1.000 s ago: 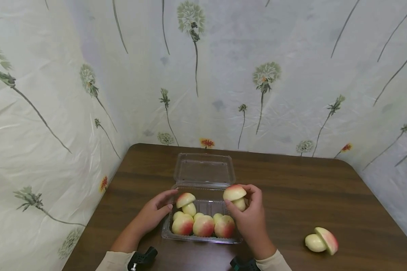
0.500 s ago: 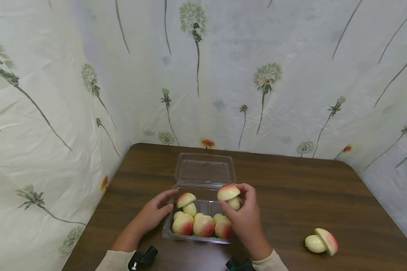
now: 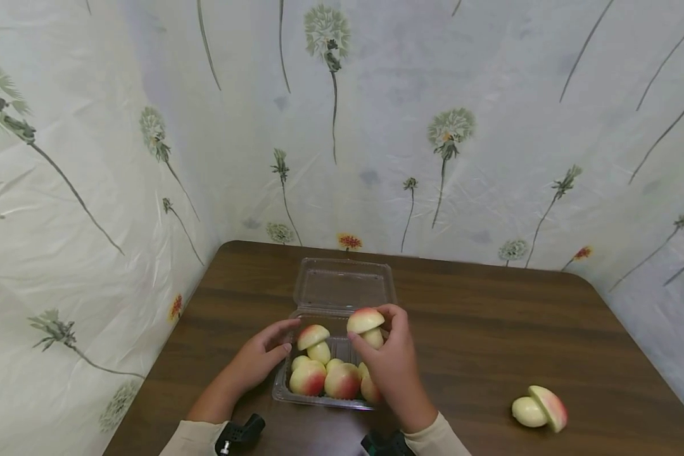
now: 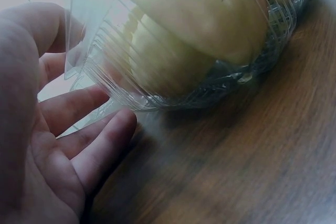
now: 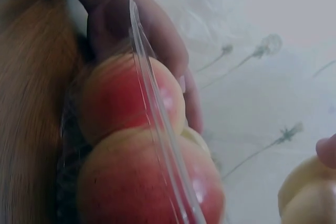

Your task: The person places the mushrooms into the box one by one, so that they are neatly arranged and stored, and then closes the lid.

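A clear plastic clamshell box [image 3: 342, 286] lies open on the brown table, its lid tipped back. Inside stand several toy mushrooms with pink-red caps: a front row [image 3: 325, 379] and one [image 3: 313, 342] at the back left. My right hand [image 3: 383, 329] holds another mushroom [image 3: 366, 322] by its stem, above the tray's back middle. My left hand [image 3: 268, 351] rests with straight fingers against the box's left wall [image 4: 210, 77]. In the left wrist view its fingers [image 4: 79, 140] lie relaxed beside the ribbed plastic. The right wrist view shows red caps [image 5: 131, 145] behind the box's rim.
One more mushroom [image 3: 538, 408] lies on its side on the table at the right, near the front edge. Flower-printed sheeting [image 3: 444, 139] walls in the table's back and left sides. Bare tabletop [image 3: 490, 329] stretches right of the box.
My right hand has carried its mushroom leftward, from over the tray's right end to over its back middle. The left hand and box have stayed put.
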The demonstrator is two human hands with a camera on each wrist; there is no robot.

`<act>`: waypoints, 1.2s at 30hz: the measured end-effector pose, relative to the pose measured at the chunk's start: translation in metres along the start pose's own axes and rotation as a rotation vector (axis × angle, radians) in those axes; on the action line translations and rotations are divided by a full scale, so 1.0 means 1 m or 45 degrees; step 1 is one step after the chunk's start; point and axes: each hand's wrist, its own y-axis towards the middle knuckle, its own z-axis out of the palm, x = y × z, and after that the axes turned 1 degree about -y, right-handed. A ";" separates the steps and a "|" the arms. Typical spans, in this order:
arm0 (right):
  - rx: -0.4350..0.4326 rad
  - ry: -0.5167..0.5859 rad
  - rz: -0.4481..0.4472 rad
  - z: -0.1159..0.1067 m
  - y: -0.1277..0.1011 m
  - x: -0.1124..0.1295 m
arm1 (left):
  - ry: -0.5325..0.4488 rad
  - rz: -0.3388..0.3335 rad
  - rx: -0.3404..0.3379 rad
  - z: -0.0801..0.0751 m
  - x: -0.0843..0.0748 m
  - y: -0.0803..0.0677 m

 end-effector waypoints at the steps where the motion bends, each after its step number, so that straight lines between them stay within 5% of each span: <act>1: 0.007 0.005 -0.005 0.002 0.000 0.000 | -0.003 0.000 -0.004 0.000 0.000 0.000; 9: 0.039 0.010 -0.029 0.012 0.003 0.003 | -0.019 0.031 -0.010 0.000 0.002 0.001; 19: 0.047 -0.267 -0.006 0.019 0.000 0.007 | -0.010 0.016 -0.012 0.000 0.003 0.001; 36: 0.125 -0.317 0.058 0.022 0.001 0.002 | 0.034 0.022 -0.030 0.000 0.003 0.001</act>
